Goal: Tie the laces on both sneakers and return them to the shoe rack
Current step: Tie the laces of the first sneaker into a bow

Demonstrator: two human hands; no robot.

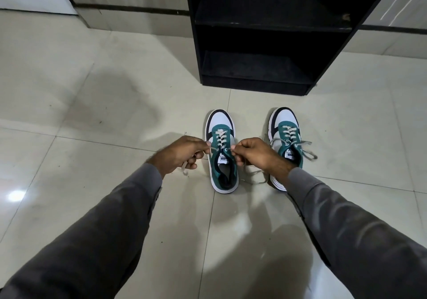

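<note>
Sneakers: a pair of teal, white and navy lace-up sneakers with pale grey laces stands on the glossy cream floor tiles (115, 113), toes pointing away toward the rack.
Head view, left sneaker (222, 150): nearer the middle of the picture, upright, its laces crossed up the front but with no bow tied.
Head view, right sneaker (287, 145): just beside the first, partly hidden behind the right wrist, its laces (305, 147) untied and trailing loose onto the tile on both sides.
Left hand (179, 154): fingers curled, pinching one lace end at the left side of the left sneaker; the tail of that lace (184, 168) hangs out below the fist.
Right hand (253, 152): fingers curled, pinching the other lace end at the right side of the same sneaker; slack lace lies on the floor beneath the wrist.
Sleeves: long dark grey sleeves (346, 224) cover both arms.
Shoe rack: a black open-fronted wooden shoe rack (268, 44) stands on the floor beyond the sneakers, well apart from them; its two visible shelves look bare.
Stage, as I judge it: the first knot is only starting; neither sneaker is tied.
Risk: uneven pull on the two ends could drag the light sneaker sideways or leave one end too short for a bow.
Risk: a loose pinch could let a lace slip free.
Risk: the right sneaker's trailing laces could snag under the forearm.
</note>
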